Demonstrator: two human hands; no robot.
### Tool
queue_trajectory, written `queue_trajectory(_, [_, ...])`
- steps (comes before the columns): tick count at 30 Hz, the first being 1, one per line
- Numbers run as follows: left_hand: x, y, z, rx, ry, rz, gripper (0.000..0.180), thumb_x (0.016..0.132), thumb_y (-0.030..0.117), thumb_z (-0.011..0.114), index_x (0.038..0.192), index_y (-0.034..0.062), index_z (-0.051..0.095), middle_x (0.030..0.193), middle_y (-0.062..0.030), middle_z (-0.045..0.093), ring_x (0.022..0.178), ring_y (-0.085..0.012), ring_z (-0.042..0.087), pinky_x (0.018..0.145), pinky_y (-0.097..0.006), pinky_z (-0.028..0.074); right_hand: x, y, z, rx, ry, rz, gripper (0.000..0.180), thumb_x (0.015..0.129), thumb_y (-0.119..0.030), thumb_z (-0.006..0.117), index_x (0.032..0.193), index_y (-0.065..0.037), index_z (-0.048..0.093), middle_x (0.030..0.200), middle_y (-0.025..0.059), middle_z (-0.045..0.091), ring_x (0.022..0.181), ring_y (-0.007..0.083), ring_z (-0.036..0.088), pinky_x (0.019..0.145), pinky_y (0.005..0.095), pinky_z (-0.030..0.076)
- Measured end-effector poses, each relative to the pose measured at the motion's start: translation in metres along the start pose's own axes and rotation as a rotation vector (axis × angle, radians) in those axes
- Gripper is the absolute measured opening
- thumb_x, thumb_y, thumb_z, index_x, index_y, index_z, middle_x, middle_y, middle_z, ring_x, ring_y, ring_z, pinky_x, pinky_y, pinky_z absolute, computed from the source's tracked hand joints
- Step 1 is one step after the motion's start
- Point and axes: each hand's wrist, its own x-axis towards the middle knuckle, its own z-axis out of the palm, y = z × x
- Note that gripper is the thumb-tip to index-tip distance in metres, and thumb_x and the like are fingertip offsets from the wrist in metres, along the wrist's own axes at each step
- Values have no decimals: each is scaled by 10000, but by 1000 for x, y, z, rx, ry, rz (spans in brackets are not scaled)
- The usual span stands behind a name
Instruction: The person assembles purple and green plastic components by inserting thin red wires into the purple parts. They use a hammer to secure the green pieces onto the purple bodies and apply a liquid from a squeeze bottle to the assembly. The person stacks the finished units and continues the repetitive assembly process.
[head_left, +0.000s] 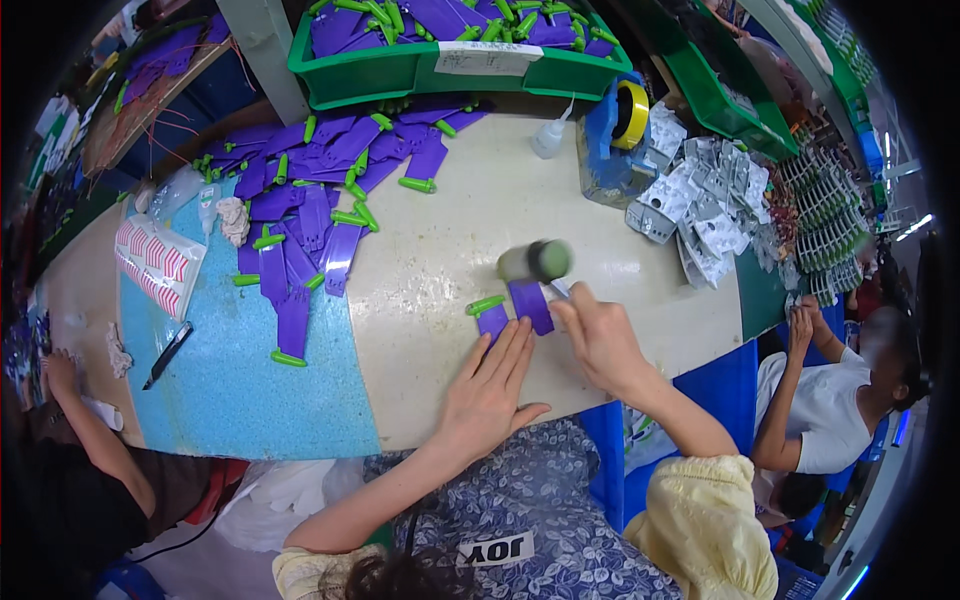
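Left hand (490, 385) pins purple strip (493, 322) pointing away.

A single head-worn fisheye camera looks steeply down from above the person's own forearms, which enter from the lower edge, onto a pale desk (430, 250). It sits close over the left hand (490, 385) and right hand (600, 340), facing forward across the desk toward a green bin (370, 70) at the far edge. Straight edges bow near the dark rim.
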Motion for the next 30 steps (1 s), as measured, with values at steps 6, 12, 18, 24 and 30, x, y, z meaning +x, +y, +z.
queue_trajectory(6, [23,2,-9,-103,460,-381,663,801,76,748,1383,-27,447,1456,-229,386,1212,-433,454,1052,-525,341,28,53,18,-267,370,197,157,944,-149,618,953,-4,558,816,210,609,743,382,618,621,486,452])
queue_trajectory(12, [25,-30,-25,-478,395,-614,532,838,-52,610,1346,-53,449,1220,-254,514,1118,-420,551,926,-443,457,17,13,39,-344,467,82,452,848,-118,682,1253,32,549,1078,187,552,999,346,492,881,469,375])
queue_trajectory(18, [16,-47,-26,-766,432,-663,293,941,-31,545,1233,-23,524,1116,-149,629,996,-233,639,865,-361,515,14,-17,49,432,381,219,233,912,-81,653,1116,28,626,964,181,612,884,299,606,793,385,488])
queue_trajectory(24, [48,-3,-46,-1321,411,-388,368,964,-15,543,1321,-14,457,1239,-153,617,1159,-213,598,992,-345,489,0,-49,26,817,470,213,199,902,-68,694,1072,29,656,985,102,669,889,149,649,791,296,522])
queue_trajectory(30, [53,14,-49,-1250,426,-381,254,1018,22,491,1268,-21,477,1270,-175,610,1183,-200,587,993,-324,475,-6,-44,37,768,617,155,223,797,-14,762,994,-4,657,1031,104,638,964,183,626,836,310,510])
